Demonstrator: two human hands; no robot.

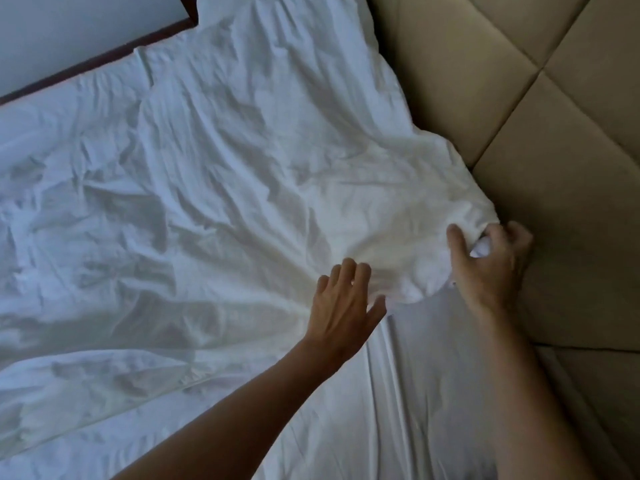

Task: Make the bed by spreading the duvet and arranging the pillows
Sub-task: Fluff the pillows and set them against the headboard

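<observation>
A: Which step is in hand?

B: Spreading, by the look of it. The duvet (pixel 242 174) corner is gripped by the right hand (pixel 491 261), fingers curled round a bunched fold right beside the padded headboard (pixel 519 98). The left hand (pixel 346 303) is laid flat, fingers apart, on the duvet edge just left of the right hand.

A: What's called for next?

B: Prob. the corner is to be pulled square to the headboard, creases smoothed w/ the flat hand. The bare sheet (pixel 415 393) is exposed below both hands. No pillows can be seen.
</observation>
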